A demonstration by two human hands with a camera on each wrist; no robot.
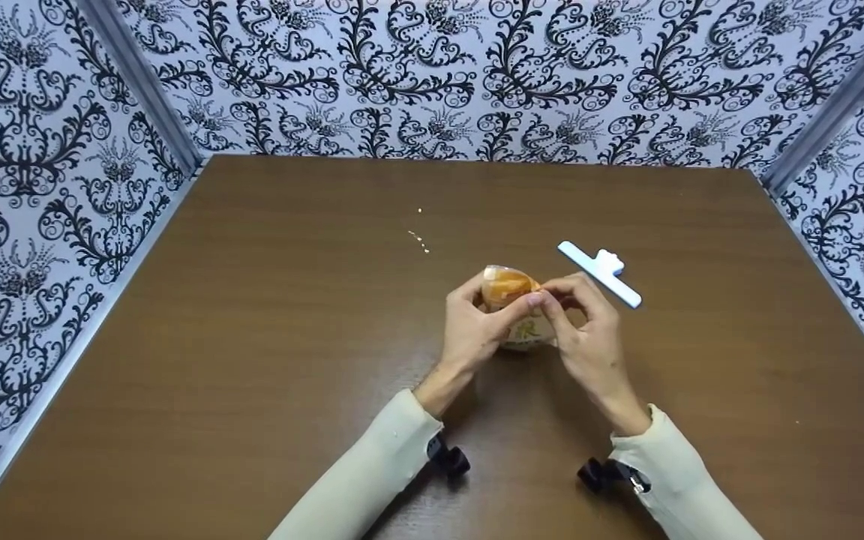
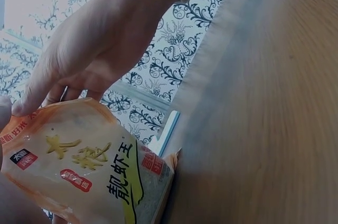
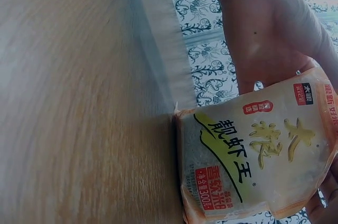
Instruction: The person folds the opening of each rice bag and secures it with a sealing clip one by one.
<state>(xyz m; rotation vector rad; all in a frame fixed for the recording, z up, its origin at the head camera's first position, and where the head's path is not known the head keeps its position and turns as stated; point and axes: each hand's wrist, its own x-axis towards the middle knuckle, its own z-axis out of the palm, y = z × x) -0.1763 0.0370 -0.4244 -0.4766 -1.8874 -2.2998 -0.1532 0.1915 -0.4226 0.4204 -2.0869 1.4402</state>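
A small printed plastic bag (image 1: 508, 286), orange and white with Chinese lettering, stands upright on the table between both hands. In the left wrist view the bag's front (image 2: 79, 155) faces the camera, its lower end at the tabletop. My left hand (image 1: 471, 330) grips the bag's top edge from the left, thumb on the near side. From the right, my right hand (image 1: 591, 330) pinches the same top edge, its thumb tip close against the left thumb. The right wrist view shows the bag (image 3: 259, 155) with fingers behind it. Just beyond the right hand lies a white bag clip (image 1: 601, 273).
Several tiny pale grains (image 1: 419, 240) lie on the brown table (image 1: 289, 300) beyond the left hand. Patterned panels (image 1: 417, 75) stand along the table's back and sides. A small black camera (image 1: 451, 459) is worn at the left sleeve, another (image 1: 598, 475) at the right.
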